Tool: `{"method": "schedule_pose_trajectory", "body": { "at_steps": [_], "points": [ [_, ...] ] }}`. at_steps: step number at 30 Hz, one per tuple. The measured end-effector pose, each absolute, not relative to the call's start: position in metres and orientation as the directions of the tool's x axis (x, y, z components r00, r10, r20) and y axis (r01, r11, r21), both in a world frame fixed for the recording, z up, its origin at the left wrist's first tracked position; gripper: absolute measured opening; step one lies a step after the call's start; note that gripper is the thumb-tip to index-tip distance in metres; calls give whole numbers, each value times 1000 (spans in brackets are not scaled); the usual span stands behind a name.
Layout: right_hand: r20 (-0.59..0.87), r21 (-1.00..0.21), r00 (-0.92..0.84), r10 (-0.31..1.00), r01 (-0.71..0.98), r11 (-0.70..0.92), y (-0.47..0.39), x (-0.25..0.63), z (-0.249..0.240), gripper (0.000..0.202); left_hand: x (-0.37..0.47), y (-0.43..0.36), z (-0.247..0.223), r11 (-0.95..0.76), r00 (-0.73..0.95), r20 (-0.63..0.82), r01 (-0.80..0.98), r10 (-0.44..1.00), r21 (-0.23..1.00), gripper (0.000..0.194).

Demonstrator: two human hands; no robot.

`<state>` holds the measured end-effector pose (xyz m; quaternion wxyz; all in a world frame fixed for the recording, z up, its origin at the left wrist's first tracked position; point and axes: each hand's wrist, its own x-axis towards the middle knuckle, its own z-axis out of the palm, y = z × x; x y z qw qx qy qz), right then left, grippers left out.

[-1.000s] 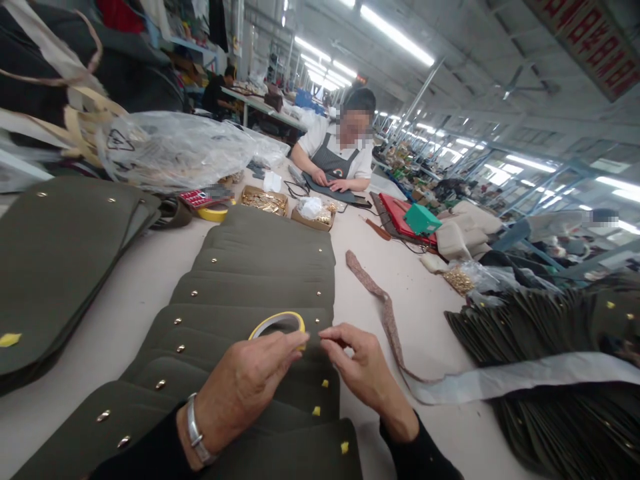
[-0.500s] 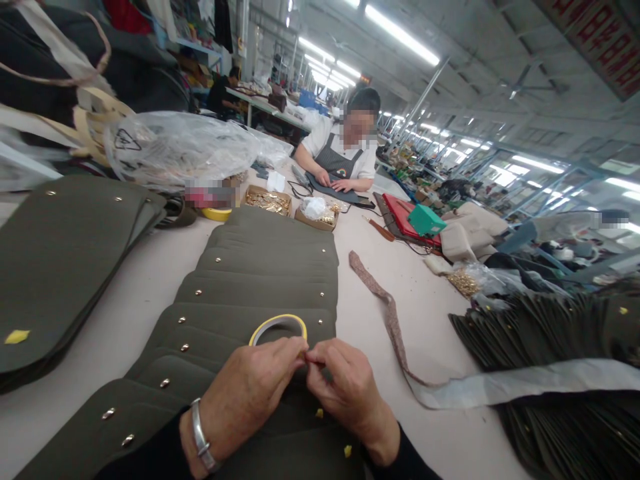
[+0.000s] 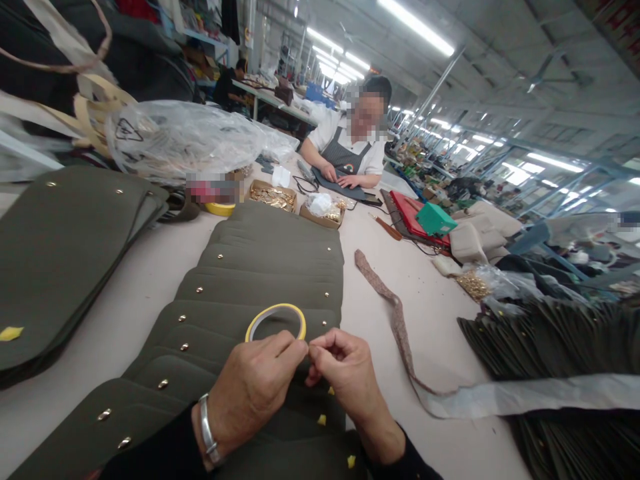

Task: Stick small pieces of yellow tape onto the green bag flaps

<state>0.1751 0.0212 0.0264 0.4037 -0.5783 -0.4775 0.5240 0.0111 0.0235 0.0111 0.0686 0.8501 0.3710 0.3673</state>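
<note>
A roll of yellow tape (image 3: 280, 307) stands tilted over overlapping dark green panels (image 3: 273, 267). My left hand (image 3: 257, 380), with a silver bangle at the wrist, is closed on the roll's near side. Right beside it, my right hand (image 3: 350, 380) is closed in a pinch, its fingertips almost meeting my left thumb. Whatever lies between those right fingertips is too small to make out. Gold studs (image 3: 183, 319) run along both sides of the panels. Small yellow pieces (image 3: 322, 420) lie on the panels below my right hand.
Another stack of green panels (image 3: 75, 247) lies left. At right, a brown strip (image 3: 397, 327) joins a pale band across bundled dark panels (image 3: 540, 340). Boxes of gold parts (image 3: 273, 197) sit ahead. Across the table, a co-worker (image 3: 350, 147) handles a dark piece.
The roll has shifted slightly up and left in view. My right fingertips have changed their pinch, with other fingers now more visible. Another yellow piece shows near my right hand.
</note>
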Motion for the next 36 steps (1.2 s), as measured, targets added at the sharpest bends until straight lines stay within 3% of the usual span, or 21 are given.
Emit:
{"method": "schedule_pose_trajectory", "body": {
  "at_steps": [8, 12, 14, 18, 22, 26, 31, 34, 36],
  "points": [
    [-107, -967, 57, 993, 226, -117, 21, 164, 27, 7, 6, 24, 11, -714, 406, 618, 574, 673, 400, 23],
    [-249, -969, 144, 958, -44, -245, 36, 178, 16, 14, 9, 12, 13, -757, 441, 633, 514, 637, 403, 18],
    [-309, -950, 150, 939, -92, -298, 44, 191, 10, 20, 11, 9, 11, -745, 478, 585, 535, 656, 399, 16],
    [-276, -944, 118, 954, 152, -292, 56, 214, 2, 32, 15, 13, 4, -651, 552, 356, 697, 754, 300, 9],
    [-230, -908, 71, 971, 343, -240, 60, 218, 0, 31, 20, 18, 1, -622, 594, 185, 741, 783, 254, 11],
    [-134, -823, 13, 991, 555, -119, 61, 211, 4, 23, 23, 18, 3, -617, 603, 143, 739, 785, 271, 12],
    [56, -603, -78, 995, 792, 96, 66, 205, 5, 19, 23, 19, 4, -591, 580, 125, 769, 805, 243, 14],
    [38, -557, -74, 997, 826, 82, 69, 207, 4, 15, 23, 21, 5, -585, 573, 121, 777, 810, 231, 16],
    [7, -578, -53, 999, 814, 47, 69, 211, 6, 29, 23, 21, 4, -581, 566, 134, 780, 814, 232, 16]
  ]
}}
